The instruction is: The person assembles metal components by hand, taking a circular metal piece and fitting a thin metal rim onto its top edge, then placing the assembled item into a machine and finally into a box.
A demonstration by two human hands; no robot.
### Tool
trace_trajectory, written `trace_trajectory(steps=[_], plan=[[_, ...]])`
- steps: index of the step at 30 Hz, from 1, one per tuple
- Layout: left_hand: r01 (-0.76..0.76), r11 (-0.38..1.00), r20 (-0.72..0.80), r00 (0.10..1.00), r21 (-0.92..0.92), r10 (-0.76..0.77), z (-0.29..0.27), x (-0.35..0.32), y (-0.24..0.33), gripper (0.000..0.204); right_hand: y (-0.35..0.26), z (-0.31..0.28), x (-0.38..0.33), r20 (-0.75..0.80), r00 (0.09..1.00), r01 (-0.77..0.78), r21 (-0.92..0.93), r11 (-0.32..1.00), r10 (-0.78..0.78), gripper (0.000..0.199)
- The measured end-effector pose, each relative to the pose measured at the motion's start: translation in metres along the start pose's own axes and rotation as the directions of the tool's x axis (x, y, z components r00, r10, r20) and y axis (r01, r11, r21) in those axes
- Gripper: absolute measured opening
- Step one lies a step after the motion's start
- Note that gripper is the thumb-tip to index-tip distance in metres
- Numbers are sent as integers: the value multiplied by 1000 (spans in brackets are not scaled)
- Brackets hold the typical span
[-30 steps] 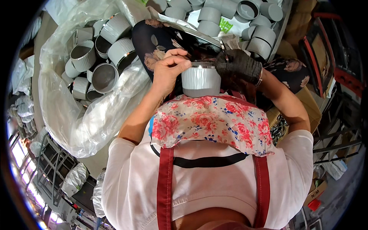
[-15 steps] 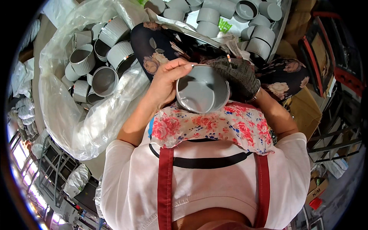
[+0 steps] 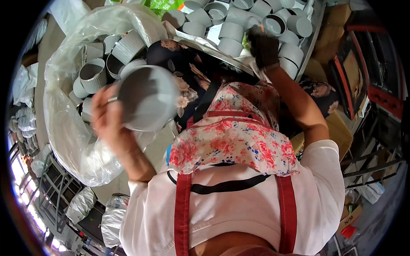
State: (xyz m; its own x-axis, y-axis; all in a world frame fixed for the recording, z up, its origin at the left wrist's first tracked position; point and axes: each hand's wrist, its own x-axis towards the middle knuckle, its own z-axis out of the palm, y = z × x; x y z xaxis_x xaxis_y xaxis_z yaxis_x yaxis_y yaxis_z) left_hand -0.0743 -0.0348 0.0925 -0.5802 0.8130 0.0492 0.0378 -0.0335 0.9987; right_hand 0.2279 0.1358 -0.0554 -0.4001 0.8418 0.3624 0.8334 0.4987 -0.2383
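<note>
My bare left hand [image 3: 109,113] grips a round grey pot [image 3: 147,98] by its rim and side. Its wide mouth faces up, and both are slightly blurred. This pot is over the edge of a clear plastic bag [image 3: 92,158] holding several grey ribbed pots [image 3: 92,70]. My right hand [image 3: 262,47], in a dark glove, is stretched over a tray [image 3: 311,45] of grey pots [image 3: 231,38]. Its fingers are curled, with a small orange glint at their tips. What they hold is too small to make out.
A floral apron [image 3: 226,141] covers my lap between the bag and the tray. On the right are a cardboard box [image 3: 337,128] and a red-and-black frame [image 3: 350,70]. Silvery wrapped bundles [image 3: 81,205] lie at the lower left.
My left hand has carried the pot from in front of my lap leftward to the bag. My right hand has let go of the pot and moved forward over the tray.
</note>
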Motion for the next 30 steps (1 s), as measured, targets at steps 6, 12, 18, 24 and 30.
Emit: trace_trajectory(steps=[6,12,18,24,30], plan=[[-156,953,-470,842,259,266,-59,6,27,33,66,166,-1,688,641,-334,-148,931,339,49],[-25,989,-98,994,146,40,-14,-1,-21,26,60,161,-15,745,580,-394,-97,914,329,50],[-91,988,484,875,123,20,50,12,-31,28,24,16,9,613,789,-343,373,862,49,40],[-407,913,888,427,22,168,121,17,-51,58,-38,-92,-4,700,599,-328,658,678,-389,42],[194,958,897,350,213,-271,91,-6,-91,29,-45,-73,-59,314,811,78,778,623,-493,29]])
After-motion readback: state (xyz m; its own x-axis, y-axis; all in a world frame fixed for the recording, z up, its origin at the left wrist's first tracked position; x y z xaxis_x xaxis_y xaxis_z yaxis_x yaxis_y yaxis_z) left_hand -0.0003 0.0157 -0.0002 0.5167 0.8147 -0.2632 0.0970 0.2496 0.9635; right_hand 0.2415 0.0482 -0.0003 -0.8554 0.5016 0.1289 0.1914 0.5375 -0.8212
